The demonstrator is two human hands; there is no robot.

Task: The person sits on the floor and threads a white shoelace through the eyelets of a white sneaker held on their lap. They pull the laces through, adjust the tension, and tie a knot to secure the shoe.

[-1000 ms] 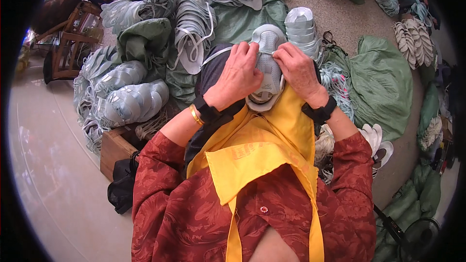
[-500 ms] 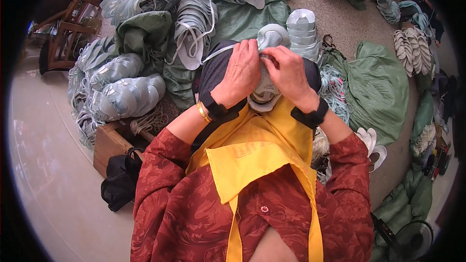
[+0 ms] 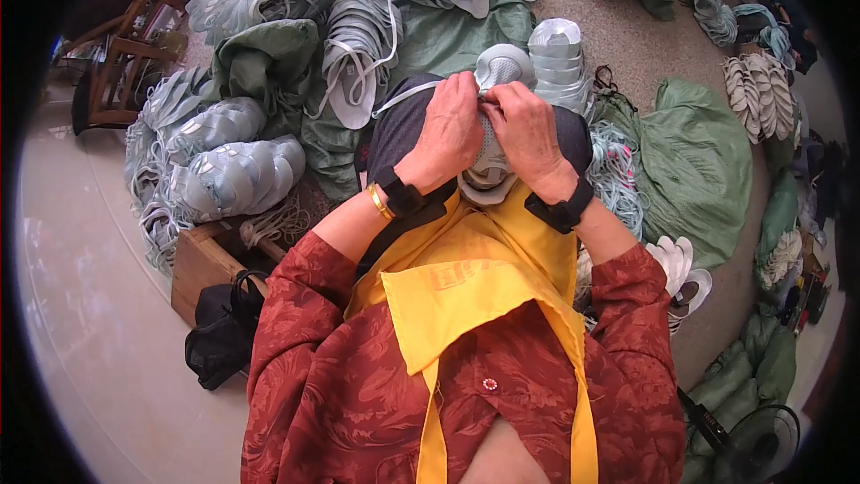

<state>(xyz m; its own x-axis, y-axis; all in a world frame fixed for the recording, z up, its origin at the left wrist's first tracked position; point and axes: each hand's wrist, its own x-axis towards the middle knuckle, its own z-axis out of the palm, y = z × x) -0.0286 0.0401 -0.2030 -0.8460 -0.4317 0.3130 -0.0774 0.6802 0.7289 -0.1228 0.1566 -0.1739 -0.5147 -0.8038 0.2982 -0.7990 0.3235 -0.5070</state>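
Observation:
A pale grey-green shoe upper (image 3: 504,64) lies over my lap, its rounded, mesh-like end pointing away from me and its other end against the yellow apron (image 3: 466,260). Both hands meet over its middle. My left hand (image 3: 451,130) is closed, and a flat light shoelace (image 3: 401,100) trails out from it to the left. Thumb and forefinger of my right hand (image 3: 530,139) pinch together close to the left fingertips, at the lace. The fingers cover the exact spot where lace and upper meet.
Stacks of nested uppers (image 3: 237,175) stand at the left, with more (image 3: 358,45) ahead and a short stack (image 3: 557,54) beyond my right hand. A wooden box (image 3: 202,269) with a black bag (image 3: 219,336) is at lower left. Bundled laces (image 3: 616,170) and a green sack (image 3: 694,170) lie right.
My right hand has turned slightly and its wrist has shifted a little left and down. The right forearm has drawn inward. My left hand stays nearly in place.

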